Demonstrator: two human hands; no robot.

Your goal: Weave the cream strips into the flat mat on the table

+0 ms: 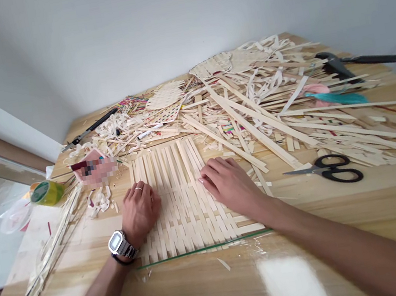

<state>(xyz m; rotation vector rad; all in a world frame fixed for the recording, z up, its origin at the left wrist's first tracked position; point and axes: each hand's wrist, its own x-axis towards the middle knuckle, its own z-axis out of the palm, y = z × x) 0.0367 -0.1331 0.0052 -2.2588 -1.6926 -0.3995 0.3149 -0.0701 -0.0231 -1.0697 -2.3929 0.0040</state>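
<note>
A half-woven mat of pale, flat bamboo strips [189, 226] lies in front of me, its near part closely woven and the far ends of its long strips loose. One crosswise bamboo strip [176, 189] runs between my two hands. My left hand [141, 206], with a ring and a wristwatch [117, 242], is closed at the mat's left edge on that strip's end. At the right edge, my right hand [229, 183] has curled fingers and thumb closed at the other end; the fingers partly hide the grip. A green-edged clear plate [201, 251] shows along the mat's near side.
Black-handled scissors [334, 170] lie to the right. Loose strips and scraps [252, 108] cover the back, with woven pieces [210, 66] and a billhook-like blade [337, 67]. A yellow tape roll [47, 193], a pink box [90, 167] and thin strips [53, 240] are at left.
</note>
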